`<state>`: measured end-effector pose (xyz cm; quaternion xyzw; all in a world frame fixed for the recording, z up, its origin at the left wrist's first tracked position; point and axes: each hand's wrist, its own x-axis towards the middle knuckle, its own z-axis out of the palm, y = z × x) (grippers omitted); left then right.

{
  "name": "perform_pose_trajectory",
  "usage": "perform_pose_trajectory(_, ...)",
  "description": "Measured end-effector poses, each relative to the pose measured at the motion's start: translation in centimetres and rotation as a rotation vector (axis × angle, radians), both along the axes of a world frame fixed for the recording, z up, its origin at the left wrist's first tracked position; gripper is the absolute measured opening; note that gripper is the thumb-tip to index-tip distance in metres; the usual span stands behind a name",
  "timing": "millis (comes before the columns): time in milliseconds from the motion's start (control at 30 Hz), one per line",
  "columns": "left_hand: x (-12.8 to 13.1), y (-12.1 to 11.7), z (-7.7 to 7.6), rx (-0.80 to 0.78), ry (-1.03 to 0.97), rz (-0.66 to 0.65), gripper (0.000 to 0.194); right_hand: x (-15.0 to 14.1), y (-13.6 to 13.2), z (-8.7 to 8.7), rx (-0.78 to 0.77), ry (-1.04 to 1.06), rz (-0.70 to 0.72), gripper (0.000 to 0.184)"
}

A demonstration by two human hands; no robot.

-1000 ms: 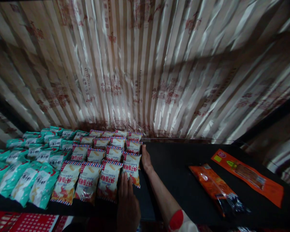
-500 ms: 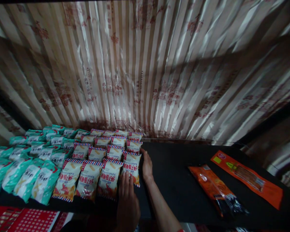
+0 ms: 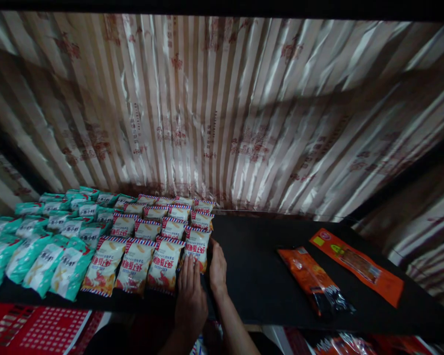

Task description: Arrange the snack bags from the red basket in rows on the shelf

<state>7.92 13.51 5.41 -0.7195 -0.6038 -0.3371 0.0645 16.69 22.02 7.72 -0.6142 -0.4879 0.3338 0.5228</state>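
Observation:
My left hand [image 3: 191, 296] lies with fingers stretched flat against the lower front of a cream snack bag [image 3: 197, 242] with red lettering and a striped top edge. Along that bag's right side rests my right hand [image 3: 217, 268], its fingers extended and partly hidden by the bag. The bag stands at the right end of several rows of matching bags, leaning back. Just left of it, a front-row snack bag [image 3: 166, 264] sits a little nearer the shelf's front edge.
Rows of teal-and-white snack bags [image 3: 68, 268] fill the left of the black shelf [image 3: 251, 266]. An orange-and-black packet [image 3: 311, 278] and a flat orange packet [image 3: 358, 264] lie at right. Striped foil sheeting [image 3: 222, 113] backs the shelf. A red basket [image 3: 40, 325] is below.
The view has shifted, so the packets at right appear farther left and more shows below the shelf edge. Both hands remain against the same snack bag.

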Motion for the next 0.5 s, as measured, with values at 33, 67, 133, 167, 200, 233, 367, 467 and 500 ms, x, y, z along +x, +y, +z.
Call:
perform_pose_trajectory(33, 0.0, 0.0, 0.0, 0.017, -0.002, -0.001, 0.066, -0.1, -0.2, 0.0, -0.019, -0.009, 0.03, 0.064)
perform_pose_trajectory(67, 0.1, 0.1, 0.0, 0.031, -0.004, -0.004, 0.066, -0.2, -0.3, 0.0, -0.036, -0.018, 0.05, 0.065)
perform_pose_trajectory(133, 0.1, 0.1, -0.1, 0.042, -0.008, -0.003, 0.066, -0.2, -0.5, 0.2, -0.039, -0.032, 0.058, 0.066)
perform_pose_trajectory(167, 0.1, 0.2, -0.2, 0.044, -0.01, 0.0, 0.066, -0.2, -0.7, 0.4, -0.028, -0.032, 0.053, 0.066)
perform_pose_trajectory(200, 0.1, 0.2, -0.2, 0.05, -0.014, 0.002, 0.066, -0.2, -1.0, 0.5, -0.016, -0.027, 0.046, 0.065)
perform_pose_trajectory(233, 0.1, 0.3, -0.3, 0.057, -0.019, 0.003, 0.066, -0.1, -1.4, 0.6, -0.008, -0.018, 0.039, 0.064)
perform_pose_trajectory(367, 0.0, 0.2, -0.5, 0.066, -0.028, 0.015, 0.062, -0.4, -3.8, 0.9, 0.005, -0.01, 0.04, 0.061)
perform_pose_trajectory(467, -0.2, 0.0, -0.7, 0.047, 0.011, 0.043, 0.056, -1.0, -5.8, 0.9, 0.03, -0.064, 0.065, 0.058)
perform_pose_trajectory(500, -0.3, -0.1, -0.8, 0.037, 0.03, 0.046, 0.055, -1.3, -6.3, 0.9, 0.025, -0.084, 0.057, 0.058)
